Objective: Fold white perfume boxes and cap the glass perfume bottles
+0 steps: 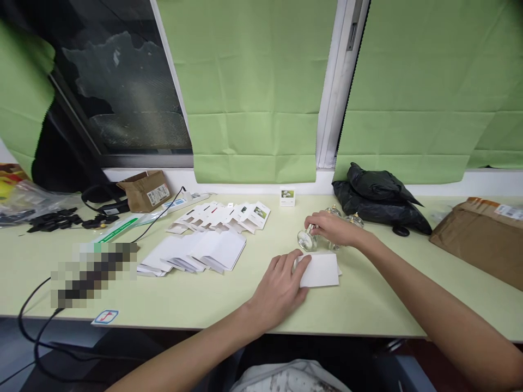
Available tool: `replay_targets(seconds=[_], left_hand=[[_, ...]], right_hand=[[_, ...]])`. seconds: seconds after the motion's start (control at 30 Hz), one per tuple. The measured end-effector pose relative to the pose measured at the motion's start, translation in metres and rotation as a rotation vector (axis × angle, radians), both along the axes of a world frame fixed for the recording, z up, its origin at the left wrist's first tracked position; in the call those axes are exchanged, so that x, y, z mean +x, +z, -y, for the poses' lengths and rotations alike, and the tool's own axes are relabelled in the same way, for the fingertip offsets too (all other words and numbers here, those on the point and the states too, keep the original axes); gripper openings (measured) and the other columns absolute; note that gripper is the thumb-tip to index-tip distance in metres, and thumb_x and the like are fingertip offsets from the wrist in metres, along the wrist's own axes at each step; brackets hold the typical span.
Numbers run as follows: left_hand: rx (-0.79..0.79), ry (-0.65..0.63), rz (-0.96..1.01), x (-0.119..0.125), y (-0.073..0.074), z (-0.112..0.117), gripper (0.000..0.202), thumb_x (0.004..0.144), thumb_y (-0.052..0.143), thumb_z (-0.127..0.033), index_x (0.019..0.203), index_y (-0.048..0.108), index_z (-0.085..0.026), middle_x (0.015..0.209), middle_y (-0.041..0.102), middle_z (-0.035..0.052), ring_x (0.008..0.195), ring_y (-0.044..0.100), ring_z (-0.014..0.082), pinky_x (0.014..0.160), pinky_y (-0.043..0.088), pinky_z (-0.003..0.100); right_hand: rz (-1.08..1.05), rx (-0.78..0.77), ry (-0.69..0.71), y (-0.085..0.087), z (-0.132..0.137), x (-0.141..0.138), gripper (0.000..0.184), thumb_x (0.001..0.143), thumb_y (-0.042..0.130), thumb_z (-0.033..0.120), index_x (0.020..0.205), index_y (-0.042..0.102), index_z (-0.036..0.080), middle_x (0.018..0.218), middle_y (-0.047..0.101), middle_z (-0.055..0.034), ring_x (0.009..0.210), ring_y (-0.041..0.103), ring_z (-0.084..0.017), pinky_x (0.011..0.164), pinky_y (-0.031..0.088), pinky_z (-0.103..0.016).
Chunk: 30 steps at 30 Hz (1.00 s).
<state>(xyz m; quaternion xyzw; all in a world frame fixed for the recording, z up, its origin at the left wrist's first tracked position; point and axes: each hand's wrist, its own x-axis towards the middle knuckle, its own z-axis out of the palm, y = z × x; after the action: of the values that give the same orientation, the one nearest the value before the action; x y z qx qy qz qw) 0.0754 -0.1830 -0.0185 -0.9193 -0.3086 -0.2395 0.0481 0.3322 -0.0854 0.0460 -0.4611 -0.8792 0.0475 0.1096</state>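
White box (321, 271): probably light, crushable; left hand (278, 283) closes on its nine-o'clock end. Glass ornament (305, 241), eleven o'clock from it: probably slippery, fragile, best cupped; right hand (332, 227) curls fingers round it.

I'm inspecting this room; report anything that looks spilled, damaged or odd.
The window pane at left stands out: a ragged-edged, paler patch interrupts its dark surface, though whether that is damage, I cannot tell. Nothing looks spilled around the left hand or right hand.

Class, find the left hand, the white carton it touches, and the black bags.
Left hand (281, 283): head view, back of hand.
White carton (321, 271): head view, upper face.
Black bags (378, 202): head view, pile's middle.
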Motion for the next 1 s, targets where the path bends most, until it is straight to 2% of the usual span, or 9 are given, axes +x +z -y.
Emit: replay_targets(seconds=[0.17, 0.3, 0.4, 0.47, 0.5, 0.63, 0.77, 0.87, 1.0], left_hand=[[-0.156, -0.034, 0.039, -0.017, 0.012, 0.005, 0.062, 0.091, 0.068, -0.03, 0.147, 0.041, -0.023, 0.144, 0.051, 0.0163, 0.127, 0.055, 0.0352, 0.102, 0.051, 0.052], [-0.309, -0.043, 0.105, -0.036, 0.022, 0.005, 0.066, 0.091, 0.07, -0.03, 0.149, 0.04, -0.028, 0.143, 0.05, 0.0124, 0.129, 0.055, 0.0324, 0.105, 0.052, 0.05], [-0.416, -0.049, 0.211, -0.046, 0.023, -0.003, 0.069, 0.09, 0.072, -0.029, 0.151, 0.04, -0.031, 0.143, 0.048, 0.0106, 0.127, 0.057, 0.0288, 0.105, 0.054, 0.047], [-0.457, -0.066, 0.305, -0.05, 0.022, -0.012, 0.069, 0.088, 0.074, -0.029, 0.149, 0.043, -0.032, 0.142, 0.047, 0.0097, 0.129, 0.055, 0.0282, 0.107, 0.054, 0.047], [-0.471, -0.082, 0.362, -0.051, 0.021, -0.018, 0.069, 0.087, 0.076, -0.03, 0.148, 0.044, -0.033, 0.141, 0.047, 0.0092, 0.132, 0.053, 0.0283, 0.109, 0.052, 0.047], [-0.554, -0.162, 0.599, -0.051, 0.023, -0.044, 0.068, 0.084, 0.081, -0.033, 0.144, 0.05, -0.034, 0.139, 0.047, 0.0082, 0.131, 0.054, 0.027, 0.113, 0.051, 0.048], [-0.83, -0.21, 0.739, -0.05, 0.03, -0.066, 0.073, 0.079, 0.085, -0.037, 0.144, 0.05, -0.032, 0.142, 0.048, 0.0099, 0.111, 0.066, 0.0222, 0.1, 0.057, 0.044], [-1.044, -0.182, 0.803, -0.051, 0.034, -0.072, 0.082, 0.078, 0.086, -0.039, 0.149, 0.044, -0.031, 0.148, 0.048, 0.0131, 0.102, 0.068, 0.0199, 0.087, 0.059, 0.037], [-1.188, -0.17, 0.799, -0.055, 0.035, -0.069, 0.064, 0.087, 0.076, -0.047, 0.141, 0.052, -0.02, 0.13, 0.063, 0.0144, 0.108, 0.066, 0.0232, 0.088, 0.054, 0.034]], right_hand=[[0.14, 0.059, -0.049, -0.001, -0.018, 0.003, 0.019, 0.098, 0.055, 0.018, 0.11, 0.068, 0.023, 0.107, 0.069, -0.0117, 0.103, 0.057, -0.03, 0.083, 0.04, -0.036], [0.155, 0.104, -0.072, -0.002, -0.015, 0.002, 0.027, 0.098, 0.054, 0.017, 0.121, 0.066, 0.023, 0.113, 0.067, -0.0135, 0.107, 0.056, -0.032, 0.085, 0.043, -0.039], [0.045, 0.228, -0.11, 0.001, 0.002, -0.004, 0.033, 0.098, 0.055, 0.024, 0.131, 0.061, 0.022, 0.121, 0.063, -0.0151, 0.111, 0.055, -0.033, 0.093, 0.044, -0.044], [-0.126, 0.275, -0.12, 0.002, 0.018, -0.011, 0.03, 0.103, 0.05, 0.031, 0.129, 0.061, 0.022, 0.121, 0.063, -0.0135, 0.111, 0.056, -0.031, 0.094, 0.044, -0.044], [-0.219, 0.24, -0.107, 0.002, 0.026, -0.016, 0.028, 0.104, 0.049, 0.036, 0.125, 0.063, 0.023, 0.118, 0.065, -0.0115, 0.108, 0.057, -0.029, 0.093, 0.045, -0.043], [-0.554, -0.105, -0.058, -0.012, 0.047, -0.031, 0.034, 0.103, 0.05, 0.053, 0.115, 0.065, 0.025, 0.104, 0.068, -0.0059, 0.088, 0.061, -0.022, 0.074, 0.048, -0.034], [-0.952, -0.332, -0.089, -0.038, 0.045, -0.04, 0.045, 0.092, 0.067, 0.058, 0.12, 0.056, 0.025, 0.086, 0.064, -0.0012, 0.077, 0.061, -0.02, 0.065, 0.046, -0.03], [-1.149, -0.411, -0.072, -0.052, 0.039, -0.044, 0.048, 0.085, 0.076, 0.056, 0.115, 0.053, 0.026, 0.093, 0.066, -0.0021, 0.086, 0.065, -0.021, 0.07, 0.049, -0.032], [-1.193, -0.452, -0.054, -0.062, 0.038, -0.047, 0.05, 0.08, 0.081, 0.054, 0.111, 0.054, 0.026, 0.095, 0.066, -0.0028, 0.087, 0.065, -0.023, 0.072, 0.05, -0.033]])
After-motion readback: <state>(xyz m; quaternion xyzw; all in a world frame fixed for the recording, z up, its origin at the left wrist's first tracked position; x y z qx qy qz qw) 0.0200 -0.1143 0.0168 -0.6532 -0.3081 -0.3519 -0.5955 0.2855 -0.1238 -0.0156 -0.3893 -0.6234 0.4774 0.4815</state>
